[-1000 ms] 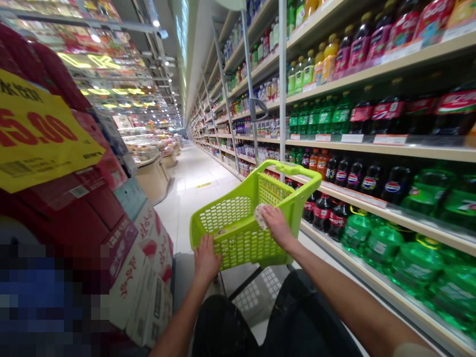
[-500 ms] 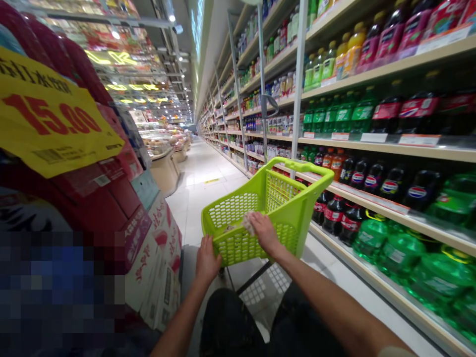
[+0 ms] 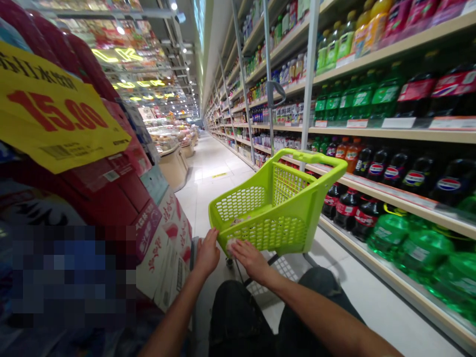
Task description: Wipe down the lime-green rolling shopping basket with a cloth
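Observation:
A lime-green plastic shopping cart with perforated sides stands in front of my knees, its handle toward the shelves. My left hand grips the basket's near left corner, fingertips at the rim. Low on the near side, by that same corner, my right hand presses a crumpled whitish cloth against the plastic. Its fingers lie over the cloth and hide much of it. Something small and pale lies inside the basket, too unclear to name.
Drink shelves full of bottles run along the right. Stacked cartons with a yellow price sign rise close on my left. Ahead stretches a tiled aisle beside a display counter.
My right hand has slid the cloth left and down along the cart's side, toward the corner. My left hand stays at the corner. The view has shifted slightly.

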Motion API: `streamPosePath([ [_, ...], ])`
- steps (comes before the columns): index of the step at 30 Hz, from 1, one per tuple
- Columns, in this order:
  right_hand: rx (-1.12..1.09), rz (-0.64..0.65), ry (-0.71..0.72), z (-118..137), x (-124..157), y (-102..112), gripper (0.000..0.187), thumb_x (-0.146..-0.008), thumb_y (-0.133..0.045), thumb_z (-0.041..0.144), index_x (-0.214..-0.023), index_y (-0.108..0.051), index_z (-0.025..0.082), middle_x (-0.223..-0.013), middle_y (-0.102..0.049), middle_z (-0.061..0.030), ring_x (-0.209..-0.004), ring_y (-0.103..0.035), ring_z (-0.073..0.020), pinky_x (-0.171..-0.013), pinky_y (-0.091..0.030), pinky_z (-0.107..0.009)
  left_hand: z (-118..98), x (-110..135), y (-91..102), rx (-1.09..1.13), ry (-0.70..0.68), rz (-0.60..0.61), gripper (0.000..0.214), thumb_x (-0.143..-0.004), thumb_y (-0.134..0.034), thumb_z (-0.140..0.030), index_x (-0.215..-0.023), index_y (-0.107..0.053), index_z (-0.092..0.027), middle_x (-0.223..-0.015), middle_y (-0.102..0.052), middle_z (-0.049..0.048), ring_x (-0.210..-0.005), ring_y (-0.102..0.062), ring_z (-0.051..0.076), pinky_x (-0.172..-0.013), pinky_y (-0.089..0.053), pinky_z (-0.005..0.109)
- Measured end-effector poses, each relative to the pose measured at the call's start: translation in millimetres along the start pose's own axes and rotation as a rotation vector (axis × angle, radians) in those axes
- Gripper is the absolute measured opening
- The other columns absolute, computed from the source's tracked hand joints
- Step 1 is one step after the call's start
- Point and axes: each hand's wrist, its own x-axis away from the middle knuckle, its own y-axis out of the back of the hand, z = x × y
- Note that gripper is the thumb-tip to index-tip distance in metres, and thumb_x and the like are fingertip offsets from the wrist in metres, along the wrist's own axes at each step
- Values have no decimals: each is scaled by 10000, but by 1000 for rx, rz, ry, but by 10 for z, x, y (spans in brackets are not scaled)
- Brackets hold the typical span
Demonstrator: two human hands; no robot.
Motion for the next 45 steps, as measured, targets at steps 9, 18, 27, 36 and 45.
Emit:
streamPosePath([
  [9, 92, 116, -35, -176, 365, -56, 354, -845, -379, 65, -1138, -562, 143, -1096, -634, -77, -1098, -530, -191, -911, -447, -364, -417, -19, 72, -145, 10, 95, 654, -652, -332, 17, -1286, -376, -133, -1382, -369, 120, -1292, -302, 218, -1041, -218, 529],
  [18, 133, 15, -110, -572, 181, 184, 436, -839, -332, 39, -1238, -479, 138, -1237, -537, -109, -1251, -369, -202, -1001, -353, -424, -770, -141, 76, -187, -9, 144, 656, -669, -357, -17, -1319, -319, -93, -1427, -278, 113, -1321, -234, 210, -1063, -174, 522],
  [27, 133, -57, -149, -699, 147, 414, 483, -819, -358, 31, -1286, -424, 133, -1303, -472, -114, -1291, -297, -208, -1027, -304, -431, -916, -196, 76, -197, -43, 147, 673, -683, -366, -44, -1345, -278, -126, -1432, -273, 106, -1324, -226, 215, -1068, -151, 529],
  [36, 175, 121, -85, -711, 537, 397, 437, -833, -368, 41, -1234, -479, 173, -1195, -575, -78, -1181, -456, -178, -950, -414, -394, -1092, -203, 60, -224, -82, 195, 690, -675, -385, -64, -1352, -264, -120, -1434, -262, 111, -1324, -221, 237, -1057, -144, 555],
  [45, 213, 76, -109, -954, 724, 640, 418, -824, -376, 33, -1198, -519, 152, -1192, -574, -108, -1191, -446, -187, -958, -401, -406, -1364, -219, -41, -266, -167, 201, 708, -663, -383, -70, -1357, -256, -137, -1451, -218, 85, -1338, -179, 220, -1059, -137, 546],
])
